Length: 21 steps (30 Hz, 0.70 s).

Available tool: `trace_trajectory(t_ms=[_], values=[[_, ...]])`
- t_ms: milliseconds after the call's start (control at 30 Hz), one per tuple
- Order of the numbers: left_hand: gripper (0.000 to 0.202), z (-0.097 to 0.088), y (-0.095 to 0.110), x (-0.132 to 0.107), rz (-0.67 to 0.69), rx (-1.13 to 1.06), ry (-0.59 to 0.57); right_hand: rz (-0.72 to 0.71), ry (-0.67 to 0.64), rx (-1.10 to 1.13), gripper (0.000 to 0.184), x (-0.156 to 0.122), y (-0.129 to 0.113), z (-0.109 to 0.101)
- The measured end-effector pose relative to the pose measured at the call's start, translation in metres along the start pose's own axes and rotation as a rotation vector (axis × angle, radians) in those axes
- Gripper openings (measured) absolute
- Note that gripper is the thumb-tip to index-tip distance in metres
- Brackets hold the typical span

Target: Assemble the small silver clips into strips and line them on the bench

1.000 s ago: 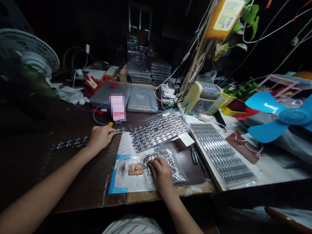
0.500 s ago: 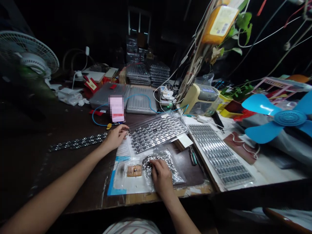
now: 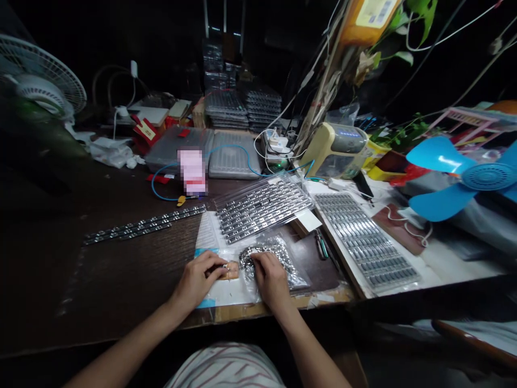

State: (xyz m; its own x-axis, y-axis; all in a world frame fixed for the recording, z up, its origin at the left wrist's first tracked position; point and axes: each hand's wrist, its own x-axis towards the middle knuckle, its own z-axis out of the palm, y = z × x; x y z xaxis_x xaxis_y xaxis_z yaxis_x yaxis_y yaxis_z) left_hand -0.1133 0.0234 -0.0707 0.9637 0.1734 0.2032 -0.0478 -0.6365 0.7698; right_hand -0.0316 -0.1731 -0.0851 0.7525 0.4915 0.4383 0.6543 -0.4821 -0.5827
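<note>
Metal parts (image 3: 262,257) are filling a clear bag (image 3: 293,275) under my right grip (image 3: 271,280), which is curling half closed over them, seemingly pinning the bag in place. My left grip (image 3: 197,281) is nearly shut over something small (image 3: 223,268) at a tan pad (image 3: 232,271), probably using the pad as a steady surface; I can't tell exactly what it's holding. A long strip of metal parts (image 3: 145,225) is lying on the worktop (image 3: 121,275) to the left, and a clear tray of parts (image 3: 262,203) is sitting just beyond both grips, within easy reach.
</note>
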Motion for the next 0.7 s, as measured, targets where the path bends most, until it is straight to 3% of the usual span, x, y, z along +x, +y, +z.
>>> trace_trajectory(t_ms=[267, 700], values=[[0.013, 0.0059, -0.0050, -0.0025, 0.081, 0.072, 0.000, 0.004, -0.002, 0.001, 0.022, 0.0008, -0.0004, 0.0003], [0.012, 0.0053, -0.0011, -0.0013, 0.093, 0.115, -0.027, 0.020, 0.019, 0.014, 0.016, 0.0025, -0.0062, -0.0014]])
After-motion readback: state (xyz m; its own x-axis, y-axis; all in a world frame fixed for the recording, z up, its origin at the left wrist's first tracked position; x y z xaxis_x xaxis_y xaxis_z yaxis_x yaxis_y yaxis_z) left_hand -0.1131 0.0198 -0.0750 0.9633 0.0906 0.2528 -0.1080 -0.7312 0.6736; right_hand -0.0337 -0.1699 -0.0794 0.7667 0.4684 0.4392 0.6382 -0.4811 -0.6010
